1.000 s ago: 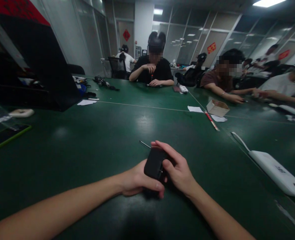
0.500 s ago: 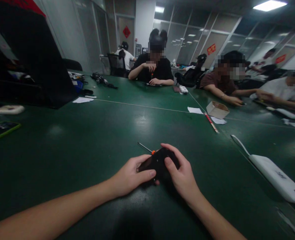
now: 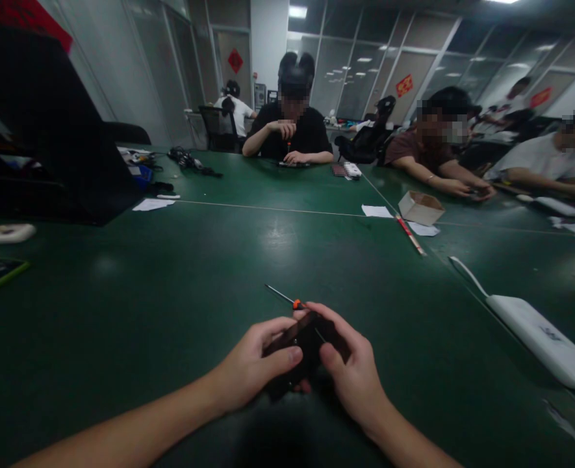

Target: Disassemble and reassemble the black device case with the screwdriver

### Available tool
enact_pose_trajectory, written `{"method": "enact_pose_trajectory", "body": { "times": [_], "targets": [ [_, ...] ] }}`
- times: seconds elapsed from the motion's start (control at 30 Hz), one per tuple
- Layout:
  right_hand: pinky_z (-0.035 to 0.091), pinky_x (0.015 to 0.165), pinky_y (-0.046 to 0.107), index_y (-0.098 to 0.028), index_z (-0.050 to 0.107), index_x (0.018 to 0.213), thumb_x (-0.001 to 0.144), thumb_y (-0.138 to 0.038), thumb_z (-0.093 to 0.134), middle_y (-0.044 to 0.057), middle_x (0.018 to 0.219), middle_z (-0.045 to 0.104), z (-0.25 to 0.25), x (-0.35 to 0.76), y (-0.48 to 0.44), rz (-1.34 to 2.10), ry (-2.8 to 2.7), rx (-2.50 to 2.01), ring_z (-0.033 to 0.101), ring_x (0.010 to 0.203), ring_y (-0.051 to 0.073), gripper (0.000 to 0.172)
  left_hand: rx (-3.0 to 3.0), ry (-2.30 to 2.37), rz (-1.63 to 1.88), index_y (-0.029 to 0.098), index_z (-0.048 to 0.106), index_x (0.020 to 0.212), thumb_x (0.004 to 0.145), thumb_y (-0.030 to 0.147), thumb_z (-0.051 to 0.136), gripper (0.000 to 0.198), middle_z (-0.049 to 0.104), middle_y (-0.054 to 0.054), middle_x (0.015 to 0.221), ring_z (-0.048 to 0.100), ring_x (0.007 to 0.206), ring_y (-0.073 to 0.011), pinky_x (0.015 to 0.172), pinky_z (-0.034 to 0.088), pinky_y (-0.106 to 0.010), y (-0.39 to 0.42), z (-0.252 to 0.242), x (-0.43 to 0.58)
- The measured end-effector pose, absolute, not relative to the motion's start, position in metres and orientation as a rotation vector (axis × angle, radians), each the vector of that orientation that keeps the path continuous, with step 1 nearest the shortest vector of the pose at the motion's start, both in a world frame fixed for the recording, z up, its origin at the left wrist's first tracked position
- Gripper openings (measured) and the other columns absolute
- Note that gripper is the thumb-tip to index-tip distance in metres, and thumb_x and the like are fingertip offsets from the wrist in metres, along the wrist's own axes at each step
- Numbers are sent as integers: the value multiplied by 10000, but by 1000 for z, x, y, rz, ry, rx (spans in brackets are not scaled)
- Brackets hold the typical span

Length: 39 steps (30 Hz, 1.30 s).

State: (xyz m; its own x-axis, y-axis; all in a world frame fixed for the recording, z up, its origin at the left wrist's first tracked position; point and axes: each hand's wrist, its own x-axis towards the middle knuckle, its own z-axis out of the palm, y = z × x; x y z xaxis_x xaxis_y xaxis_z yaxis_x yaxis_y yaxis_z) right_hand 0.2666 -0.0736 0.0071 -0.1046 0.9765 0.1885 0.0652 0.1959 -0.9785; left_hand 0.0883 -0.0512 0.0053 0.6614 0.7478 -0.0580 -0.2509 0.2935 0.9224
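The black boxy device (image 3: 310, 348) has the fingers of the left hand (image 3: 268, 361) and right hand (image 3: 356, 365) clamped on it, above the green tabletop (image 3: 209, 260). Just beyond the device shows an orange-and-black-handled metal screwdriver (image 3: 297, 304); well right, a long white slab (image 3: 531, 328).

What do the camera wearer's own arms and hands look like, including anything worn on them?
The left hand and right hand are ungloved, with no rings visible. Both forearms are bare where they show: no sleeve, watch or bracelet.
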Motion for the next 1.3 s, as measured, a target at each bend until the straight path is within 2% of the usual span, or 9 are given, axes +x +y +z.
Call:
{"method": "enact_pose_trajectory", "body": {
  "times": [0.07,0.2,0.37,0.47,0.63,0.8,0.93,1.03,1.3],
  "targets": [
    [504,945,413,-225,612,1254,897,-611,541,116,1199,684,7,268,-72,1250,-1347,-995,643,1094,284,531,1052,525,695,143,591,1208,854,422,657,455,642,-102,1006,691,714,-181,648,541,-284,-53,6,91],
    [523,904,397,-228,663,1115,950,-483,531,101,1191,687,8,268,-71,1375,-1236,-995,655,1052,266,331,1033,542,707,148,597,1225,825,434,688,500,605,-119,1107,695,712,-176,634,559,-281,-55,5,94],
    [535,848,342,-234,661,1057,975,-422,509,80,1152,692,8,269,-71,1413,-1193,-937,650,1035,240,255,1025,570,686,130,585,1226,841,458,666,513,624,-116,1063,688,661,-156,596,546,-255,-55,3,96],
    [525,850,336,-228,659,1034,977,-411,510,77,1112,700,6,270,-70,1395,-1189,-943,656,986,228,243,1038,547,664,135,576,1234,854,467,648,510,625,-117,1076,697,681,-167,619,548,-269,-52,0,95],
    [525,803,347,-209,640,1007,983,-416,482,88,1057,712,3,271,-65,1408,-1107,-951,665,874,222,262,1039,437,585,173,507,1337,817,429,709,614,637,-128,1120,718,805,-210,711,541,-284,-50,1,91],
    [510,713,302,-199,635,1005,979,-415,483,94,1039,714,1,274,-62,1422,-1093,-944,663,838,218,266,962,436,572,172,557,1297,824,419,703,553,622,-147,1184,729,823,-219,737,552,-299,-50,3,92],
    [477,629,249,-193,652,969,968,-423,496,79,1005,717,3,276,-62,1404,-1138,-961,643,789,189,278,844,407,540,182,498,1349,779,377,758,656,666,-161,1118,740,829,-248,744,557,-319,-50,-3,94],
    [481,641,256,-185,666,926,950,-441,519,64,918,720,5,277,-63,1405,-1127,-969,639,750,186,296,772,379,506,210,415,1403,758,331,782,752,680,-184,1130,744,847,-275,754,557,-345,-50,-6,95],
    [508,648,254,-166,660,889,882,-468,605,85,851,747,10,273,-60,1507,-1006,-973,678,727,189,307,717,323,386,131,544,1259,801,258,712,504,644,-230,1237,727,952,-310,843,537,-384,-47,-1,90]
  ]
}}
